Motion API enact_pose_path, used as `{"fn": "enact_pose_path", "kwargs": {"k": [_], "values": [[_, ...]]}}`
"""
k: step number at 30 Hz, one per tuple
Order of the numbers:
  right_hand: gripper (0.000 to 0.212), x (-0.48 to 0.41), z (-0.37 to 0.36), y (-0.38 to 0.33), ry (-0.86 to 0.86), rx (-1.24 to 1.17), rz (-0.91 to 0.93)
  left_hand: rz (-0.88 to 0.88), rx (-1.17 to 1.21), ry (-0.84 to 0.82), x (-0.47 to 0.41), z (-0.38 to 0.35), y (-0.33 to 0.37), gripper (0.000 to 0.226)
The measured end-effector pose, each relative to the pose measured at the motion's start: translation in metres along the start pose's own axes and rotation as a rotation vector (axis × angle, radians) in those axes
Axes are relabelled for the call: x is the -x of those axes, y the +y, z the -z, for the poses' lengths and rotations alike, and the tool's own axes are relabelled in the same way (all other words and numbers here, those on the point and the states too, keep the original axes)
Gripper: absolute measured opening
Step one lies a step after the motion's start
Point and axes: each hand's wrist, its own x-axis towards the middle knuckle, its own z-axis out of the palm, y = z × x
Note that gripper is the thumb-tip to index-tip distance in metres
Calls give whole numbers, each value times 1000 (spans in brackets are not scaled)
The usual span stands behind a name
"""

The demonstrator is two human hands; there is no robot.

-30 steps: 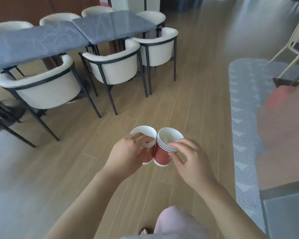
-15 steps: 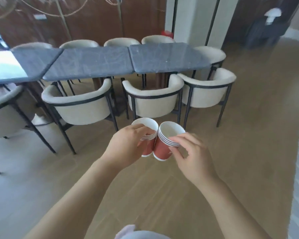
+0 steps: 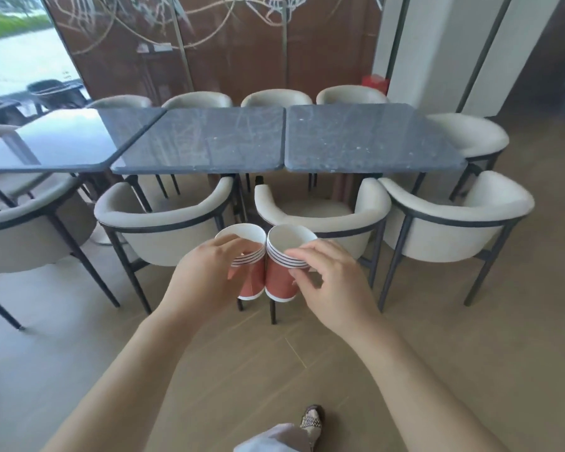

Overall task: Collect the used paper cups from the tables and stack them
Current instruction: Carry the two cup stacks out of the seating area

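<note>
Probably to merge them, the left hand (image 3: 206,278) grips the left stack (image 3: 252,280) and the right hand (image 3: 335,285) pinches the right stack (image 3: 279,283). Both stand upright, sides touching.

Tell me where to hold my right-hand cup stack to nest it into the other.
Probably the red wall just under the banded rims of the right stack, from its outer right side, where the right hand pinches it. That leaves the narrower base free to enter the open left stack.
</note>
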Motion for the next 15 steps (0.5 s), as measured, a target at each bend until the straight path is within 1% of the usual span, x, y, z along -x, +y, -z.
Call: {"fn": "enact_pose_path", "kwargs": {"k": [4, 8, 11, 15], "values": [[22, -60, 12, 77, 23, 39, 7, -40, -4, 22, -89, -44, 10, 27], [19, -90, 47, 155, 51, 77, -71, -116, 37, -16, -171, -99, 42, 29], [17, -93, 84, 217, 117, 116, -160, -242, 58, -63, -227, -148, 83, 32], [19, -84, 142, 307, 236, 195, -273, -371, 92, -156, -298, -226, 159, 34]]}}
